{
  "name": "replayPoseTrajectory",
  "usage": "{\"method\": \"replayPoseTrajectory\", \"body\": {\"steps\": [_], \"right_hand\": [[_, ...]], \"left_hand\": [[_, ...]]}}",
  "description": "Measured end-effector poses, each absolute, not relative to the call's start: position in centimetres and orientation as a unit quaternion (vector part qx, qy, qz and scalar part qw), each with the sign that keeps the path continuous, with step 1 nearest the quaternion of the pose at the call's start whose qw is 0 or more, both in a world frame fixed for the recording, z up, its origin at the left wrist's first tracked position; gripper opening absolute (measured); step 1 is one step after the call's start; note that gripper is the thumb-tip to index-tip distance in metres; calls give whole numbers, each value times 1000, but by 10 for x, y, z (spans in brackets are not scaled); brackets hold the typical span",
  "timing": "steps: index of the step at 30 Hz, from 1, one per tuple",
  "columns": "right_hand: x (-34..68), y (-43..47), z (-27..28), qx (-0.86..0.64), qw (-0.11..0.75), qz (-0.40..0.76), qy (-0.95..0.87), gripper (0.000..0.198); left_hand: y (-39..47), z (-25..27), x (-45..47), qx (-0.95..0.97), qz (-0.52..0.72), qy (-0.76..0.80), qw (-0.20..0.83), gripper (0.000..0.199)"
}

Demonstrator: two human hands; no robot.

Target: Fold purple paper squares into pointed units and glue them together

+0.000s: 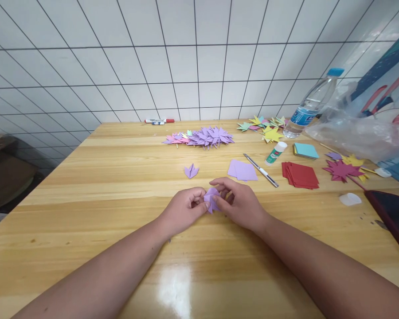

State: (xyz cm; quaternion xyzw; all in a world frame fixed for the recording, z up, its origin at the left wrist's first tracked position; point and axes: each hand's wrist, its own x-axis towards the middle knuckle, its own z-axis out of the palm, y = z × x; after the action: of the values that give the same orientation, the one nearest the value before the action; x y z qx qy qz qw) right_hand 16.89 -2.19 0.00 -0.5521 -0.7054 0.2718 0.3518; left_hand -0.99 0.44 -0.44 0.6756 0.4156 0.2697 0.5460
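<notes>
Between my two hands is a small piece of folded purple paper (pixel 211 200), held just above the wooden table. My left hand (pixel 188 206) pinches its left side with thumb and fingers. On its right side, my right hand (pixel 239 201) grips it with the thumb in front, the index finger arched over the top. A finished-looking purple folded paper piece (pixel 191 171) lies a little beyond my left hand. Flat purple paper squares (pixel 245 170) rest just past my right hand, with a utility knife (pixel 261 170) beside them.
Purple folded paper leaves (pixel 211 136) are heaped farther back, near the markers (pixel 159 121). On the right are a glue stick (pixel 275 153), red paper squares (pixel 301 175), blue paper squares (pixel 306 150), a water bottle (pixel 310 106), a maroon paper leaf (pixel 343 170) and a phone (pixel 392 217).
</notes>
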Motion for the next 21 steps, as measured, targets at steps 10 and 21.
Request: {"method": "replayPoseTrajectory", "body": {"steps": [10, 21], "right_hand": [[168, -20, 0, -524, 392, 306, -691, 7], [170, -24, 2, -523, 371, 291, -710, 25]], "left_hand": [[9, -4, -8, 622, 300, 412, 594, 21], [13, -6, -7, 584, 338, 440, 593, 32]]}}
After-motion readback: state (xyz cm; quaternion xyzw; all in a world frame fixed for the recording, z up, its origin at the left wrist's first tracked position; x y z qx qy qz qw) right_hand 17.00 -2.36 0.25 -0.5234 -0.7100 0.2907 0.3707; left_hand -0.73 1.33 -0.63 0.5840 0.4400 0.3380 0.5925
